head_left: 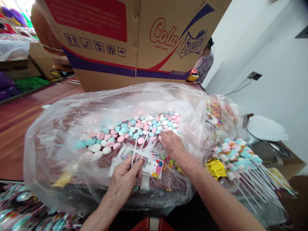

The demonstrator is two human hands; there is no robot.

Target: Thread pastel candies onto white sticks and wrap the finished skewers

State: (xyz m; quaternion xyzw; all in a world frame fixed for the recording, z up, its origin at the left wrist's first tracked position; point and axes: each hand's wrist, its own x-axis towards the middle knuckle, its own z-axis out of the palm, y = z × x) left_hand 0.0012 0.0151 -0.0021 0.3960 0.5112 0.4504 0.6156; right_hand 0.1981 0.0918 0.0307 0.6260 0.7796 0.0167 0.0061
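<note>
My left hand (127,173) is closed around thin white sticks (141,147), which point up and away over the pile. Whether anything is threaded on their far ends I cannot tell. Round pastel marshmallows (120,130) in pink, blue and white lie spread in a large clear plastic bag (48,131). At the near right edge of that pile is my right hand (172,142), fingers bent and drawn together beside a pink piece; what they hold is hidden. Printed cards in clear wrappers (154,166) lie between my hands. Small coloured rings (170,163) sit under my right wrist.
A tall cardboard box (144,48) stands behind the bag. On the right are finished marshmallow skewers (235,155), gold twist ties (216,168) and a stack of white paper (267,128). A person (204,62) is beyond the box. Shiny wrapped items (31,208) lie lower left.
</note>
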